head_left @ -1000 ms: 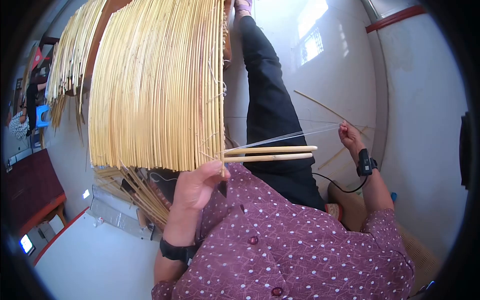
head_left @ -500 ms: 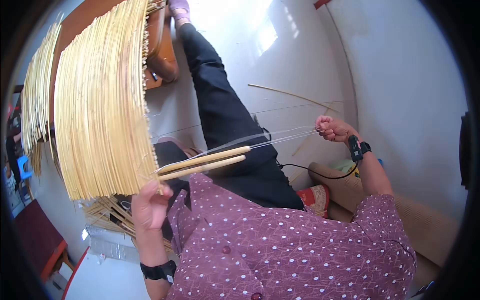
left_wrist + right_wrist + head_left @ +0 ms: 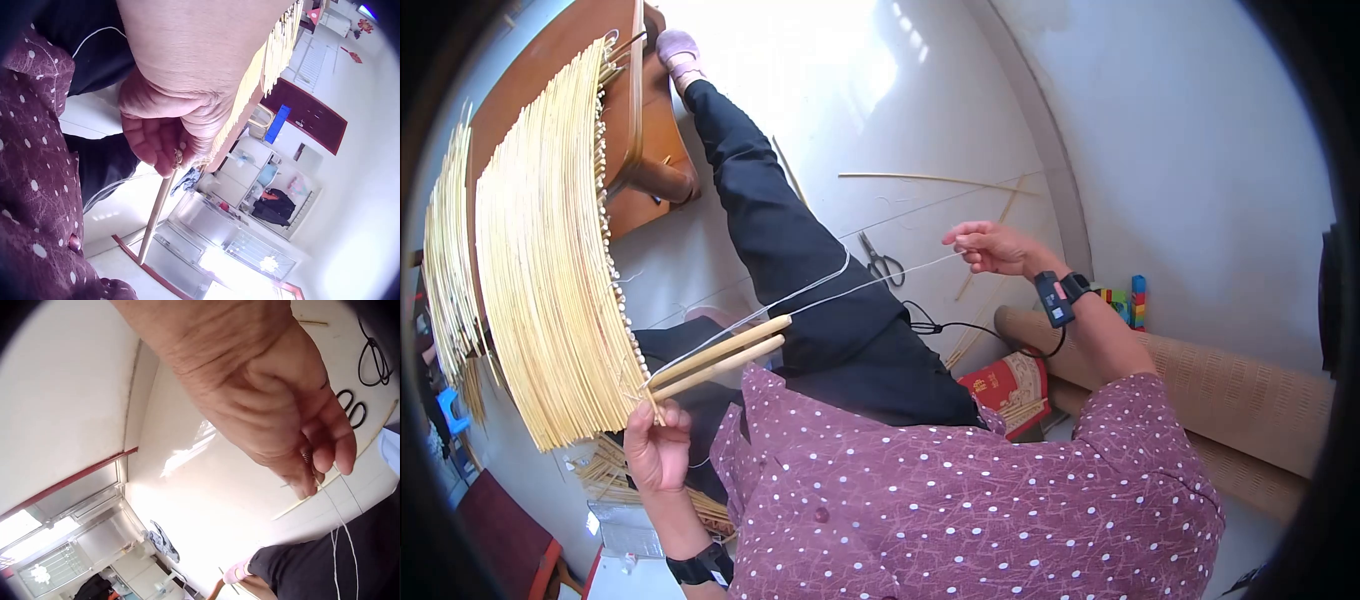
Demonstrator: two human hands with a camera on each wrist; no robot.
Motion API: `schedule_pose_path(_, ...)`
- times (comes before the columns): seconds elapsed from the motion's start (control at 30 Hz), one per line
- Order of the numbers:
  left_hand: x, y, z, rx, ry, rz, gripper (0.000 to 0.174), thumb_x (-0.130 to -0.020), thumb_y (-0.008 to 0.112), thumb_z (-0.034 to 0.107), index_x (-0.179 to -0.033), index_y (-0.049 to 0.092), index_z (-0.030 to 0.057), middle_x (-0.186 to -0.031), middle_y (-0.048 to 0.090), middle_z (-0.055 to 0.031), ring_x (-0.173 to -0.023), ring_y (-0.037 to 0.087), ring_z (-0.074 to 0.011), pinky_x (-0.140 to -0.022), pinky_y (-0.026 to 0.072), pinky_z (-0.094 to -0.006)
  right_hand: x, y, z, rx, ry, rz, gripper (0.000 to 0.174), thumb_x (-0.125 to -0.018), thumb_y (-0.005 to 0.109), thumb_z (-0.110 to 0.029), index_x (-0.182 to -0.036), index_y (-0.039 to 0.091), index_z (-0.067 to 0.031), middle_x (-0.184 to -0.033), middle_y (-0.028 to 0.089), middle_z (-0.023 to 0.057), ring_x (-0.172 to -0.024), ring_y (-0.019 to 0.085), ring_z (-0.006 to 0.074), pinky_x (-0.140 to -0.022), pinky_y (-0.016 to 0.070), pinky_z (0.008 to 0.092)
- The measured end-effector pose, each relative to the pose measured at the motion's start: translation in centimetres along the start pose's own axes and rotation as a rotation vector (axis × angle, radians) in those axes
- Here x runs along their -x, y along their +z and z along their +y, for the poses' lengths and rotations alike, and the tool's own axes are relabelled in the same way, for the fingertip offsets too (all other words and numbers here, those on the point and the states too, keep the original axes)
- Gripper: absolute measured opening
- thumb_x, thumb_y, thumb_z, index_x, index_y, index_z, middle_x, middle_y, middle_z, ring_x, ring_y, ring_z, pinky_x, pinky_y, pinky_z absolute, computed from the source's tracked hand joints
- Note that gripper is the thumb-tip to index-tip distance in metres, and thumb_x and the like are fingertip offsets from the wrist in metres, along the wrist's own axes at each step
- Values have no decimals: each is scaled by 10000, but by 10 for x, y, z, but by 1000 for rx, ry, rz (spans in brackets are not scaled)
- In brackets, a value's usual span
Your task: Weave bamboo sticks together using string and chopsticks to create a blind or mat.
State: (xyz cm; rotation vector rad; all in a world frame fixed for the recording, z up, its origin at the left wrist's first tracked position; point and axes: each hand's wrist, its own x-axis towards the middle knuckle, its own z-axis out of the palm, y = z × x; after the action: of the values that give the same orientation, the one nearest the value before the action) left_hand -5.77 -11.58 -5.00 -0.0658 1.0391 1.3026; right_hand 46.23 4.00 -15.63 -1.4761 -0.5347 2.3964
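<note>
A large mat of pale stalks [image 3: 550,270] tied side by side lies at the left of the head view. At its near corner my left hand [image 3: 658,445] pinches the mat's edge between thumb and fingers. Two smooth wooden sticks [image 3: 720,350] jut rightward from that corner; one stick [image 3: 156,219] appears beneath the fingertips in the left wrist view. My right hand [image 3: 992,248] pinches white string [image 3: 880,285], which runs to the mat's corner over the dark trouser leg. A slack loop of string hangs beside the taut strand. In the right wrist view the string [image 3: 340,519] leaves between thumb and fingers.
Scissors [image 3: 880,262] lie on the floor past the leg, with loose stalks [image 3: 930,180] beyond. A brown wooden table [image 3: 650,180] supports the mat. Another stalk mat [image 3: 448,250] hangs farther left. Rolled matting [image 3: 1230,390] and a red package [image 3: 1007,395] are at the right.
The head view has swung right, so the mat shifts left and scissors appear. My right hand has come nearer the leg, and its fingers have loosened. The left hand keeps its pinch.
</note>
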Motion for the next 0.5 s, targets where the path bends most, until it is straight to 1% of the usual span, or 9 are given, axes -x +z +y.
schedule_pose_path(0.13, 2, 5, -1, -11, 19, 22, 255, -824, 655, 65, -1060, 574, 14, -795, 605, -66, -715, 533, -177, -657, 449, -319, -20, -11, 20, -92, -3, -54, 188, -934, 584, -139, -1075, 569, -15, -809, 556, -36, -629, 529, 32, -600, 521, 207)
schedule_pose_path(0.2, 1, 5, -2, -18, 23, 20, 229, -818, 658, 64, -1030, 585, 17, -785, 603, -67, -710, 533, -177, -659, 447, -324, -32, -15, 30, -371, -206, -80, 219, -932, 576, -108, -1119, 543, 1, -843, 578, -4, -682, 589, 68, -646, 557, 220)
schedule_pose_path(0.23, 2, 9, -3, -25, 28, 46, 221, -809, 663, 67, -1011, 591, 16, -774, 604, -71, -708, 534, -177, -664, 445, -321, -37, -17, 30, -368, -197, -97, 219, -932, 576, -108, -1119, 543, 1, -843, 578, -4, -682, 589, 68, -646, 557, 220)
schedule_pose_path(0.27, 1, 7, -2, -50, 13, -42, 165, -849, 659, 111, -970, 590, 22, -814, 594, -62, -744, 515, -174, -675, 437, -303, -42, -20, 30, -635, -333, -69, 229, -920, 582, -77, -1124, 531, 12, -858, 584, 15, -715, 610, 97, -683, 568, 228)
schedule_pose_path(0.3, 0, 6, -3, -50, 5, -36, 156, -845, 659, 112, -954, 592, 22, -806, 594, -61, -743, 514, -173, -674, 432, -306, -47, -22, 30, -906, -457, -40, 243, -907, 587, -47, -1130, 520, 22, -873, 590, 34, -747, 631, 125, -720, 579, 236)
schedule_pose_path(0.37, -1, 5, -3, -51, 9, -35, 137, -838, 658, 111, -921, 595, 22, -777, 590, -59, -736, 512, -174, -672, 425, -312, -52, -16, 18, -895, -562, 217, 250, -869, 586, 37, -1108, 515, 41, -848, 570, 70, -728, 613, 158, -815, 573, 280)
schedule_pose_path(0.4, -2, 9, -4, -52, 14, -46, 127, -834, 656, 107, -906, 596, 22, -757, 586, -56, -731, 512, -175, -672, 422, -315, -51, -2, 13, -783, -594, 287, 257, -853, 580, 59, -1101, 513, 49, -830, 554, 77, -713, 598, 161, -859, 560, 308)
schedule_pose_path(0.43, -1, 13, -4, -63, 25, 41, 103, -833, 649, 96, -888, 600, 24, -727, 586, -53, -721, 518, -180, -671, 422, -319, -49, 6, 12, -668, -628, 357, 264, -838, 574, 81, -1094, 511, 58, -812, 538, 84, -698, 582, 165, -903, 547, 335)
schedule_pose_path(0.5, 0, 15, -3, -51, 33, 33, 144, -835, 637, 83, -957, 598, 15, -731, 599, -65, -717, 544, -185, -671, 441, -322, -78, -80, 49, -512, -635, 549, 245, -816, 561, 102, -1057, 523, 74, -782, 506, 82, -669, 551, 175, -946, 523, 372)
